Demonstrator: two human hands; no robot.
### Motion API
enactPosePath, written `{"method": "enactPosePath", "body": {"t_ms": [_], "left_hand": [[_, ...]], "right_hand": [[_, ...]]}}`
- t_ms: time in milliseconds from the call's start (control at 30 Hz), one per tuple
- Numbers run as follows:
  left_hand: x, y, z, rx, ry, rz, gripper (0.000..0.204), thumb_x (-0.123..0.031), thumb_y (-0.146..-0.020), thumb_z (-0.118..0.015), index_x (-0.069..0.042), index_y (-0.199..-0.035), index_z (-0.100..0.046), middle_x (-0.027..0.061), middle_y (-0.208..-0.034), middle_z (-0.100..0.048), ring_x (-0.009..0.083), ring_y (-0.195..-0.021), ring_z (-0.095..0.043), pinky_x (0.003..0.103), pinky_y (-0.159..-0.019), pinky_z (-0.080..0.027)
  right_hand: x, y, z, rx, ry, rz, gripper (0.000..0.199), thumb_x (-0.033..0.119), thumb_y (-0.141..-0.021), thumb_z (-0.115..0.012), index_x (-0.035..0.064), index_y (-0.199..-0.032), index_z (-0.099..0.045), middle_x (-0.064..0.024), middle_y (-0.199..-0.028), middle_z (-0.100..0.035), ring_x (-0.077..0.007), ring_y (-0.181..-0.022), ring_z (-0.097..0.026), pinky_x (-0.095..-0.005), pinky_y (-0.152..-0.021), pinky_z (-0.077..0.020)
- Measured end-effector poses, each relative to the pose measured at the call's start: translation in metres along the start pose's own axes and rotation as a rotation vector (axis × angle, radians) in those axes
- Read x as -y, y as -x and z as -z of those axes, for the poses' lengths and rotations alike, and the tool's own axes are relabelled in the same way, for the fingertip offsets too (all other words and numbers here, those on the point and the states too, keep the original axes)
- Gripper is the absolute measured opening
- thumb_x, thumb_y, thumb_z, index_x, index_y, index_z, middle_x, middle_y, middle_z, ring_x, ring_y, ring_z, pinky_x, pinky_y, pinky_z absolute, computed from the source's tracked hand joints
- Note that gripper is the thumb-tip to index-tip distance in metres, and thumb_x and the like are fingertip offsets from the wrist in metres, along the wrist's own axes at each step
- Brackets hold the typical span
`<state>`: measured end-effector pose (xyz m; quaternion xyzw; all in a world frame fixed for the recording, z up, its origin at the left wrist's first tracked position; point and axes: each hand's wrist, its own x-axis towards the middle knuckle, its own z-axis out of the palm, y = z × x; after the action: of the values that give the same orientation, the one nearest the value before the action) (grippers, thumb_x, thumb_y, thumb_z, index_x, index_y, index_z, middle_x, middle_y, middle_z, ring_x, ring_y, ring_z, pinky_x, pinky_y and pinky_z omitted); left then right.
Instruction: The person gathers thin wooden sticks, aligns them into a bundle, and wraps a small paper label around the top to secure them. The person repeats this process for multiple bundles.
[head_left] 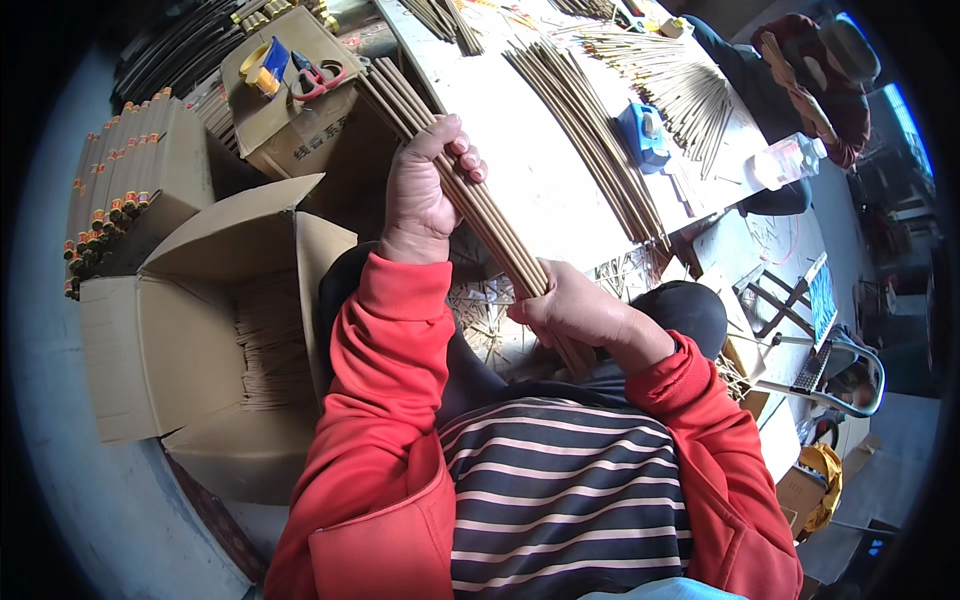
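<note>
A slim bundle of long brown incense sticks (497, 232) slants across in front of me, its far end up and to the left. My left hand (422, 190) is closed round its upper part. Lower down, my right hand (582, 308) grips the same bundle, thumb on top. The near ends come out below that hand, close to my lap. More loose incense sticks (590, 140) lie in a long row on the white table (490, 115) beyond the bundle.
An open carton (190, 350) with sticks inside stands at my left. Behind it, a closed carton (300, 125) carries scissors (320, 82) and tape rolls (263, 75). A blue tape dispenser (643, 138) and plastic bottle (787, 160) are on the table. Another person (845, 110) sits at far right.
</note>
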<state>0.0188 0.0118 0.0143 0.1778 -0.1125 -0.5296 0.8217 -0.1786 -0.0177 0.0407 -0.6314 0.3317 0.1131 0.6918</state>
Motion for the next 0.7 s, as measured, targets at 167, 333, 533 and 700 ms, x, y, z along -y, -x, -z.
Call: {"method": "enactPosePath", "body": {"t_ms": [167,333,533,700], "left_hand": [[-0.001,0.007,-0.019,-0.100,-0.087,-0.085,0.014,-0.006,-0.080,-0.062,-0.012,-0.077,-0.050,0.0019,-0.062,-0.048,0.0139,-0.052,-0.050,0.029,-0.051,-0.045],[-0.016,0.021,-0.109,0.282,-0.371,-0.341,0.011,-0.006,-0.081,-0.062,-0.009,-0.085,-0.052,0.0016,-0.063,-0.049,0.0129,-0.053,-0.052,0.028,-0.049,-0.045],[0.000,0.013,-0.176,0.538,-0.927,-0.651,0.018,0.000,-0.077,-0.066,-0.002,-0.088,-0.052,0.0045,-0.067,-0.056,0.0128,-0.056,-0.056,0.026,-0.054,-0.048],[0.036,-0.010,-0.134,0.371,-0.994,-0.316,0.017,-0.010,-0.076,-0.071,-0.001,-0.080,-0.057,0.0017,-0.071,-0.059,0.0081,-0.065,-0.054,0.024,-0.060,-0.045]], "right_hand": [[-0.009,-0.003,-0.001,-0.226,0.264,0.139,0.025,0.011,-0.076,-0.063,-0.0014,-0.093,-0.050,-0.0067,-0.067,-0.055,-0.0119,-0.057,-0.054,-0.0275,-0.053,-0.0470],[0.009,-0.001,0.019,-0.224,0.171,0.406,0.029,0.010,-0.073,-0.067,0.0019,-0.096,-0.053,-0.0046,-0.076,-0.057,-0.0102,-0.071,-0.053,-0.0272,-0.065,-0.0472],[0.052,0.003,0.046,-0.365,0.161,0.642,0.037,0.012,-0.070,-0.072,0.0040,-0.101,-0.054,-0.0016,-0.082,-0.057,-0.0098,-0.076,-0.053,-0.0257,-0.072,-0.0462],[0.021,-0.039,0.061,-0.350,-0.056,0.806,0.022,0.015,-0.075,-0.069,0.0064,-0.091,-0.056,0.0007,-0.077,-0.060,-0.0070,-0.070,-0.055,-0.0260,-0.067,-0.0471]]}}
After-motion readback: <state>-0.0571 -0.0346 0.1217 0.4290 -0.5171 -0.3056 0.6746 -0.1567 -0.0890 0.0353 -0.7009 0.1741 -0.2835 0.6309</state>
